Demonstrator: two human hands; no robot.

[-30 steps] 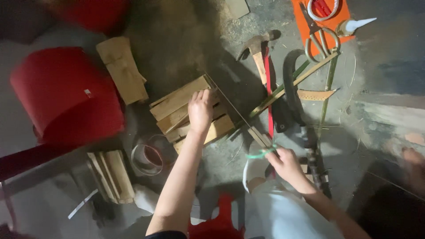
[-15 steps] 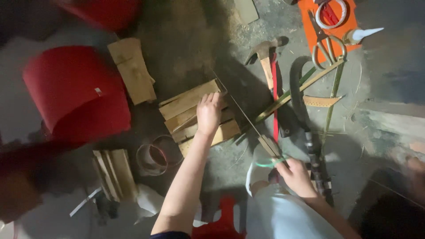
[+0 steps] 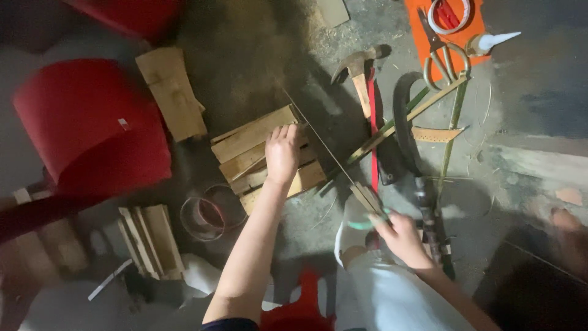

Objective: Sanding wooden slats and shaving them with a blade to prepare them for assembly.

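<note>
The left hand (image 3: 282,153) is lying flat, fingers together, pressing on a small wooden slat pallet (image 3: 264,158) on the floor. The right hand (image 3: 401,236) is closing around the wooden handle of a thin saw (image 3: 324,150), whose blade is running up and away from it, just beside the left hand's fingers. Beyond the right hand, a hammer (image 3: 358,70), a curved sickle (image 3: 404,122) and bamboo strips (image 3: 407,116) are lying on the floor.

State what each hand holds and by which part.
The right hand grips a thin, long-bladed saw by its handle end. The left hand holds nothing; it presses flat on a slatted wooden block.
</note>
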